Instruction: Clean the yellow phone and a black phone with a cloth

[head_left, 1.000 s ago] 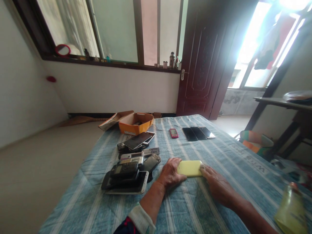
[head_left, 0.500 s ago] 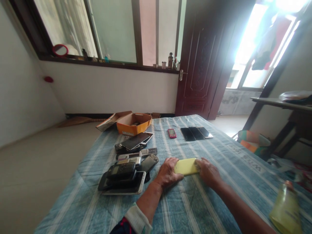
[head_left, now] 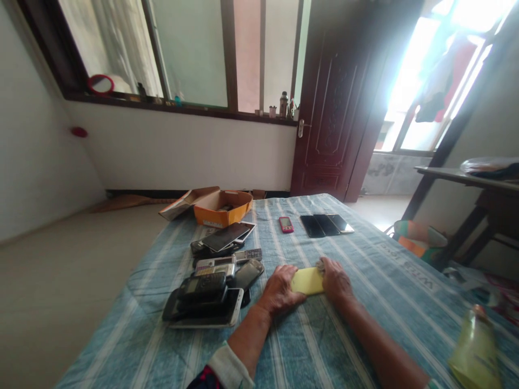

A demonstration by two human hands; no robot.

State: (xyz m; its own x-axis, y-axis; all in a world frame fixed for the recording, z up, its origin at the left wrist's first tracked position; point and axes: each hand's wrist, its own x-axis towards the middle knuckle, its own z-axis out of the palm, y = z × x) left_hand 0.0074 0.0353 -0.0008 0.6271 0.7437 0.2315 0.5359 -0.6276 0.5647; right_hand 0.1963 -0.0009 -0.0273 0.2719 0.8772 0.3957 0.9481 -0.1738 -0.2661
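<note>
A yellow phone (head_left: 307, 281) lies flat on the blue striped cloth (head_left: 332, 346) in front of me. My left hand (head_left: 279, 292) grips its left end, fingers curled over the edge. From the right, my right hand (head_left: 334, 280) presses a small grey wad (head_left: 320, 265) onto the phone's surface. Just left of my left hand lies a pile of old phones (head_left: 211, 286).
An orange cardboard box (head_left: 221, 207) stands at the table's far edge. A small red phone (head_left: 286, 224) and three dark phones (head_left: 326, 224) lie in a row beyond my hands. A yellow-green bottle (head_left: 474, 351) stands at the lower right. A dark door (head_left: 336, 97) is behind.
My right hand has slid leftward over the yellow phone, covering more of it. The left hand has kept its hold on the left end.
</note>
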